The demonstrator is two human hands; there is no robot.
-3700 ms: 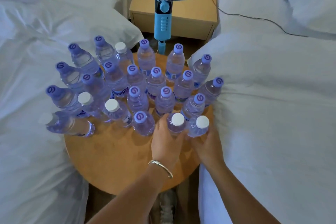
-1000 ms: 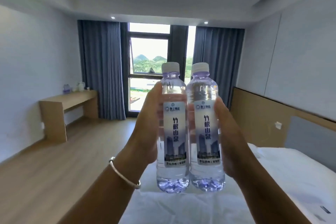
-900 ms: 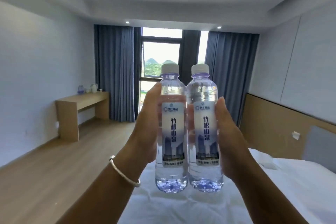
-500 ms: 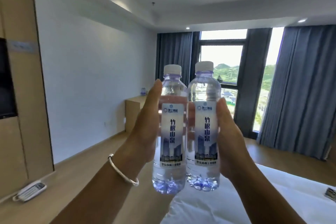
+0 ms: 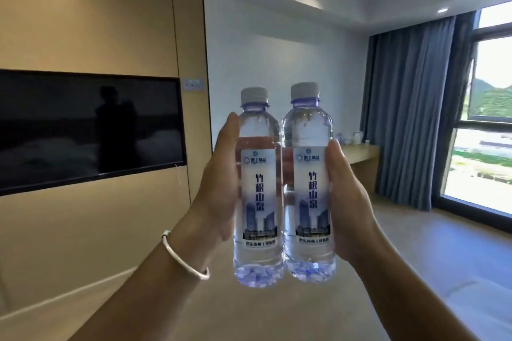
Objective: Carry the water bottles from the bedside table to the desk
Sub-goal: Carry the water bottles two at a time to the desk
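Note:
Two clear water bottles with white caps and blue-white labels stand upright side by side in front of me. My left hand [image 5: 219,188], with a silver bangle on its wrist, grips the left bottle [image 5: 259,188]. My right hand [image 5: 347,202] grips the right bottle [image 5: 310,183]. The bottles touch each other. Behind them, to the right, the wooden desk [image 5: 360,156] stands against the white wall, partly hidden by my right hand.
A dark wall-mounted TV [image 5: 88,127] sits on a wooden panel wall at left. Blue curtains [image 5: 407,108] and a window [image 5: 490,119] are at right. A kettle and small items [image 5: 357,137] stand on the desk. Wooden floor [image 5: 429,243] stretches ahead.
My view has swung further left: the TV wall now fills the left side and the window has slid to the right edge. Both hands still hold the bottles in the same way.

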